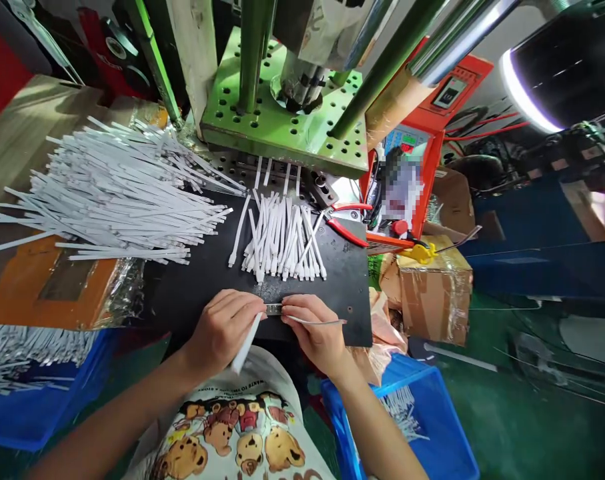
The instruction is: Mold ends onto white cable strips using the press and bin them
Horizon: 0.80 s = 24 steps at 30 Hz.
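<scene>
Just in front of my body, my left hand (231, 320) is closed, with a white flat strip (246, 345) hanging down from its fingers. My right hand (316, 327) pinches a thin white flat cable (327, 323) that sticks out to the right. Between the fingertips of both hands lies a small metal piece (273, 309), touched from each side; its ends are hidden by the fingers. Just beyond the hands, a bunch of short white cables with small plug ends (282, 240) is spread on the black work surface (202, 293).
A green press plate (287, 137) stands behind the cables. A large pile of white strips (117, 187) lies left. Red-handled pliers (347, 230) rest on the right, near a red control box (427, 160). Blue bins (452, 427) and a cardboard box (435, 287) stand lower down.
</scene>
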### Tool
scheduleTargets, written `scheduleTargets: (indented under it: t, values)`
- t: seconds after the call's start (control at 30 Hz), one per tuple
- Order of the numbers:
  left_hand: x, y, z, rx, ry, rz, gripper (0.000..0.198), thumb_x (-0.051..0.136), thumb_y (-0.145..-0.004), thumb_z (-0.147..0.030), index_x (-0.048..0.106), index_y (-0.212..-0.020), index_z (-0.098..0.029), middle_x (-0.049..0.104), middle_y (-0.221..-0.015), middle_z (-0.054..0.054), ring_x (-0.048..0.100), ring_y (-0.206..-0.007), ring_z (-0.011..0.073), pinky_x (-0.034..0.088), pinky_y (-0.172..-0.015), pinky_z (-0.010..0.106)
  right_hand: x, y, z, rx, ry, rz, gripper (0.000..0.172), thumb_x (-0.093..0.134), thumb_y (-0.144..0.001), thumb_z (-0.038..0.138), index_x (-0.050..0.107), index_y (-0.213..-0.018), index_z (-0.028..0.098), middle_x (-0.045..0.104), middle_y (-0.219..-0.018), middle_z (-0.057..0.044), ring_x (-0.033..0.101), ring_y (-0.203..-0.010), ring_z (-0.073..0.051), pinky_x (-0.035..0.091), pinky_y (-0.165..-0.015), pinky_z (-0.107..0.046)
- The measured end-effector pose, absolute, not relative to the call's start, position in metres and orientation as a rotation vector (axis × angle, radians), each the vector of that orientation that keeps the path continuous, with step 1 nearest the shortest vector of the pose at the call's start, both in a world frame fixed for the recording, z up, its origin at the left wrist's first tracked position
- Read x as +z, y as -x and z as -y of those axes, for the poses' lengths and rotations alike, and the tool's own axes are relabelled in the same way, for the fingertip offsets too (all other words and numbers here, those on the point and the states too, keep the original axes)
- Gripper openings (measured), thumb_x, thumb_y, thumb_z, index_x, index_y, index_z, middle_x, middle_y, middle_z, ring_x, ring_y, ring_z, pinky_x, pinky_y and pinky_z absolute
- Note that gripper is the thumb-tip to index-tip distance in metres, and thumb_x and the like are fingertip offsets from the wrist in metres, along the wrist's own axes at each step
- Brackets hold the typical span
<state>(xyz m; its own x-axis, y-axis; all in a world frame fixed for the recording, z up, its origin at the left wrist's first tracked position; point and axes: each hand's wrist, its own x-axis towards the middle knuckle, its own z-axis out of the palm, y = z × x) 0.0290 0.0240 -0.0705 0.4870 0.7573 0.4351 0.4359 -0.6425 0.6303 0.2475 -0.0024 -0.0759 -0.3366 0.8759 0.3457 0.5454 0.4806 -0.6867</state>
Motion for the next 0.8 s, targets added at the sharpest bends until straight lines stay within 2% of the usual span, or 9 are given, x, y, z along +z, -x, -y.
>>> scheduleTargets:
  t: [0.17, 0.27, 0.37, 0.43, 0.5, 0.63, 0.7, 0.8]
  values:
    - [-0.064, -0.028, -0.025, 0.904, -2.469, -0.927, 0.010, 0.059, -0.092, -0.007, 0.061, -0.100, -0.012, 0.070, -0.096, 0.006, 0.065, -0.090, 0.0190, 0.046, -0.083, 0.036, -0.070, -0.250, 0.004, 0.510, 1.156, 2.151, 0.017, 0.054, -0.093, 0.006, 0.060, -0.105, 0.017, 0.068, -0.101, -0.010, 0.063, -0.092, -0.021, 0.052, -0.081, -0.036]
    - [-0.063, -0.026, -0.022, 0.871, -2.584, -0.903, 0.010, 0.054, -0.094, -0.007, 0.062, -0.099, -0.011, 0.070, -0.096, 0.008, 0.065, -0.091, 0.0204, 0.045, -0.081, 0.036, -0.052, -0.257, -0.008, 0.643, 1.127, 2.353, 0.022, 0.048, -0.093, 0.004, 0.060, -0.106, 0.018, 0.067, -0.101, -0.009, 0.062, -0.090, -0.019, 0.051, -0.080, -0.032]
    - [-0.058, -0.015, -0.037, 0.651, -2.609, -0.763, 0.012, 0.052, -0.096, -0.012, 0.063, -0.101, -0.014, 0.069, -0.098, 0.007, 0.064, -0.092, 0.0198, 0.046, -0.080, 0.035, -0.030, -0.252, -0.044, 0.746, 1.116, 2.586, 0.036, 0.042, -0.090, -0.003, 0.062, -0.111, 0.017, 0.065, -0.101, -0.008, 0.061, -0.087, -0.018, 0.049, -0.077, -0.028]
    - [-0.048, -0.002, -0.065, 0.485, -2.601, -0.670, 0.016, 0.050, -0.097, -0.015, 0.064, -0.104, -0.018, 0.069, -0.100, 0.005, 0.064, -0.093, 0.0180, 0.046, -0.080, 0.032, -0.022, -0.238, -0.080, 0.656, 1.121, 2.671, 0.034, 0.044, -0.090, -0.002, 0.065, -0.110, 0.016, 0.061, -0.098, -0.008, 0.059, -0.084, -0.018, 0.046, -0.073, -0.028]
    - [-0.034, 0.011, -0.107, 0.428, -2.649, -0.798, 0.021, 0.046, -0.098, -0.014, 0.066, -0.104, -0.019, 0.069, -0.100, 0.005, 0.063, -0.095, 0.0186, 0.047, -0.081, 0.032, -0.020, -0.215, -0.121, 0.509, 1.113, 2.738, 0.027, 0.047, -0.093, 0.003, 0.067, -0.106, 0.015, 0.058, -0.095, -0.009, 0.057, -0.083, -0.018, 0.043, -0.072, -0.028]
    - [-0.013, 0.021, -0.191, 0.136, -2.673, -1.476, 0.019, 0.050, -0.093, -0.018, 0.067, -0.103, -0.014, 0.065, -0.103, 0.012, 0.059, -0.104, 0.0286, 0.049, -0.085, 0.038, -0.032, -0.171, -0.189, 0.226, 1.143, 2.817, 0.024, 0.045, -0.099, 0.011, 0.068, -0.106, 0.014, 0.058, -0.098, -0.010, 0.057, -0.086, -0.019, 0.042, -0.075, -0.029]
    - [-0.014, 0.018, -0.216, -0.054, -2.644, -1.535, 0.014, 0.056, -0.087, -0.017, 0.068, -0.093, -0.012, 0.064, -0.099, 0.013, 0.060, -0.100, 0.0297, 0.050, -0.081, 0.037, -0.038, -0.158, -0.206, 0.160, 1.138, 2.862, 0.025, 0.044, -0.100, 0.013, 0.068, -0.107, 0.015, 0.060, -0.102, -0.010, 0.059, -0.088, -0.020, 0.042, -0.075, -0.029]
    - [-0.024, 0.013, -0.230, -0.139, -2.627, -1.485, 0.008, 0.060, -0.079, -0.011, 0.067, -0.082, -0.011, 0.065, -0.091, 0.013, 0.063, -0.090, 0.0270, 0.050, -0.074, 0.032, -0.041, -0.149, -0.212, 0.135, 1.084, 2.936, 0.023, 0.044, -0.099, 0.012, 0.066, -0.108, 0.013, 0.062, -0.105, -0.011, 0.062, -0.089, -0.021, 0.043, -0.075, -0.029]
